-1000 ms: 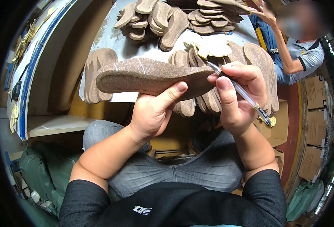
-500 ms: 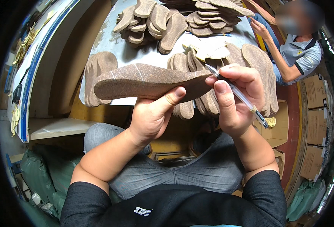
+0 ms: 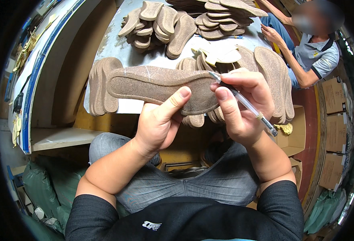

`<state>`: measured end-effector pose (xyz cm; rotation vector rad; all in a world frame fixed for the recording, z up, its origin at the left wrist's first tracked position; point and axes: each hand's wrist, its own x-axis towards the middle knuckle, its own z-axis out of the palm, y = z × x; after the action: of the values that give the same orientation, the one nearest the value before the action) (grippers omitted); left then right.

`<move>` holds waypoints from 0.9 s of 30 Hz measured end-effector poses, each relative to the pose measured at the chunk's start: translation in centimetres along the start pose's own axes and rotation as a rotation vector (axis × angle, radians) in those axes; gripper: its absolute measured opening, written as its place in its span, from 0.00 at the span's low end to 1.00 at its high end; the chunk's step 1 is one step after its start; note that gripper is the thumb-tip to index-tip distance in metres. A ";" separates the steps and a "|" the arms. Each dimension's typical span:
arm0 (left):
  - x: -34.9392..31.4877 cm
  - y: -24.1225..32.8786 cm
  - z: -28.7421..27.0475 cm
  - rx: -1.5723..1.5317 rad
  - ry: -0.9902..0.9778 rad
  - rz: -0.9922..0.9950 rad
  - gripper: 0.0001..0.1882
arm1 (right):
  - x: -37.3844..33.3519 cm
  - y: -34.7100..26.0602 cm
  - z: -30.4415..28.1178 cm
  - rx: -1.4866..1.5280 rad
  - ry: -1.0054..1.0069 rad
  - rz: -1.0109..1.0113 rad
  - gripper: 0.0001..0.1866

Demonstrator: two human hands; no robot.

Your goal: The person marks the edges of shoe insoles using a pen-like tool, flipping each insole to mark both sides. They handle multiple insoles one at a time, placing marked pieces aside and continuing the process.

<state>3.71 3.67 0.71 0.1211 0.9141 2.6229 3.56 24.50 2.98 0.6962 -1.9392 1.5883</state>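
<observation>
A brown speckled cork footbed (image 3: 145, 86) is held up over the table's near edge, its raised rim and hollowed face toward me. Thin pale lines mark its upper edge near the left end. My left hand (image 3: 161, 120) grips it from below, thumb across the face near the wide end. My right hand (image 3: 247, 102) pinches a clear-barrelled pen (image 3: 247, 105) whose tip is at the footbed's upper right edge; whether it touches I cannot tell. Behind lie pale paper or card templates (image 3: 223, 54) and more footbeds (image 3: 279, 80) in rows.
Stacked footbeds (image 3: 225, 20) and another pile (image 3: 155, 22) stand on the pale table (image 3: 104, 46). At the far right sits another person (image 3: 315, 54). Cardboard boxes (image 3: 332, 132) line the right side; a white shelf (image 3: 64, 136) and green sacks (image 3: 40, 182) are at left.
The footbed has tilted, showing more of its hollowed face, and its left end has shifted right. My right hand and pen have moved slightly left.
</observation>
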 end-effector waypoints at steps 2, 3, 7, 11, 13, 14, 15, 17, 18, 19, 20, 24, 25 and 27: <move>0.2 0.0 0.0 0.000 0.050 -0.001 0.19 | 0.0 0.3 0.2 -0.032 -0.010 0.013 0.12; 0.2 0.0 -0.1 -0.008 0.055 -0.014 0.19 | 0.2 0.2 0.5 -0.064 0.005 0.000 0.12; 0.2 0.0 0.0 -0.014 0.078 -0.026 0.19 | 0.6 -0.1 0.4 -0.168 -0.049 -0.003 0.11; 0.1 0.0 0.1 -0.011 0.082 -0.038 0.20 | 0.5 0.1 0.6 -0.155 -0.037 0.028 0.11; 0.1 0.0 0.2 -0.010 0.081 -0.029 0.20 | 0.5 0.2 0.7 -0.151 -0.039 0.030 0.11; 0.0 0.0 0.2 -0.010 0.080 -0.024 0.20 | 0.5 0.1 0.6 -0.152 -0.043 0.035 0.11; 0.0 0.0 0.2 -0.009 0.086 -0.028 0.19 | 0.5 0.0 0.6 -0.154 -0.046 0.039 0.11; 0.1 -0.2 0.1 -0.007 0.099 -0.035 0.19 | 0.5 0.0 0.7 -0.138 -0.040 0.052 0.11; 0.1 -0.2 0.0 -0.005 0.100 -0.039 0.19 | 0.5 0.1 0.7 -0.132 -0.036 0.059 0.11; 0.1 -0.2 -0.1 -0.003 0.100 -0.043 0.19 | 0.5 0.1 0.7 -0.134 -0.036 0.059 0.11; 0.2 -0.2 -0.1 -0.001 0.101 -0.047 0.19 | 0.5 0.1 0.7 -0.137 -0.036 0.059 0.11; 0.1 -0.1 0.0 -0.016 0.088 -0.043 0.19 | 0.5 0.3 0.7 -0.171 -0.052 0.030 0.11; 0.1 0.0 0.0 -0.020 0.085 -0.049 0.19 | 0.5 0.3 0.7 -0.175 -0.055 0.030 0.11; 0.0 0.0 -0.1 -0.025 0.080 -0.054 0.19 | 0.5 0.3 0.7 -0.182 -0.060 0.030 0.11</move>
<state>3.68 3.64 0.63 -0.0147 0.8980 2.6041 2.93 23.82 3.01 0.6489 -2.1150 1.4009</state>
